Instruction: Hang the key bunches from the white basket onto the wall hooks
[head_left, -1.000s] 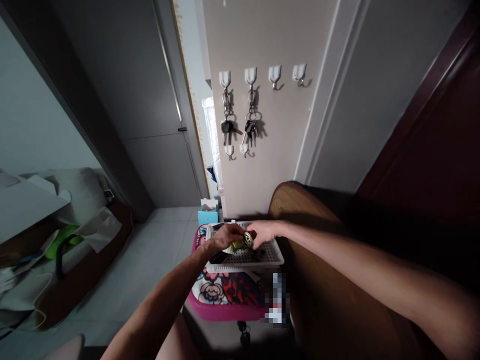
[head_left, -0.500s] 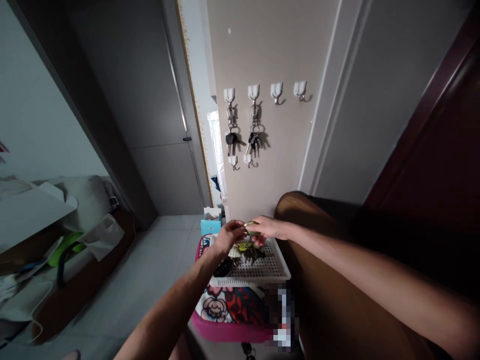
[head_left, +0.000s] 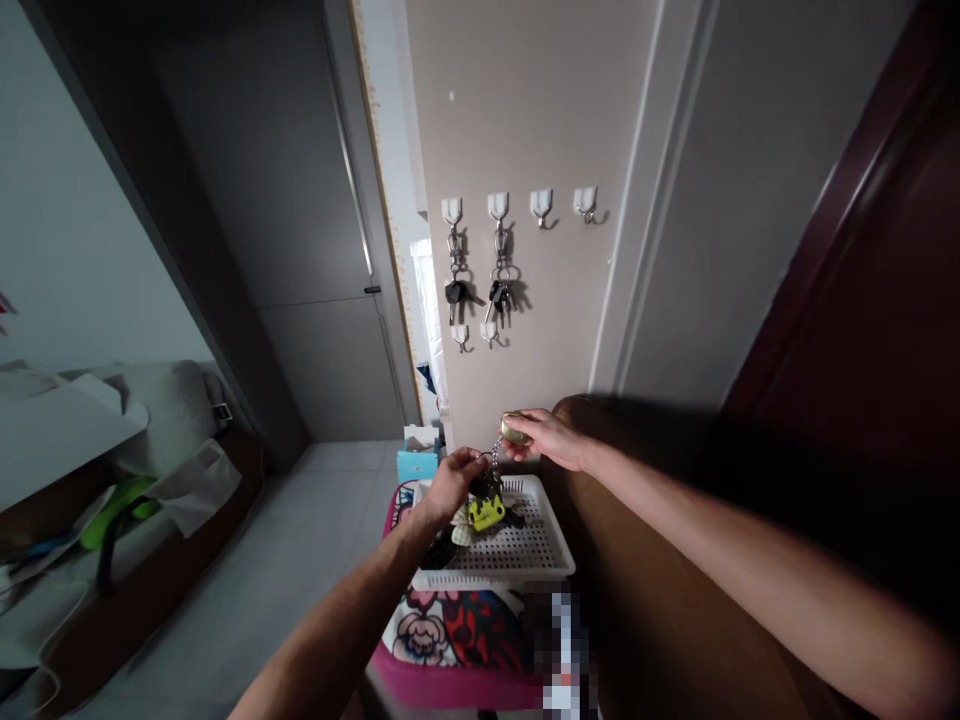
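The right hand (head_left: 551, 438) pinches a round gold tag (head_left: 513, 429); the left hand (head_left: 452, 482) is closed on the key bunch (head_left: 488, 488) below it.
A pink stool (head_left: 450, 690) holds a white basket (head_left: 487, 578), and the bunch hangs just over it. Two more key sets (head_left: 455, 292) hang on wall hooks (head_left: 541, 203). A small yellow piece (head_left: 486, 513) dangles lowest.
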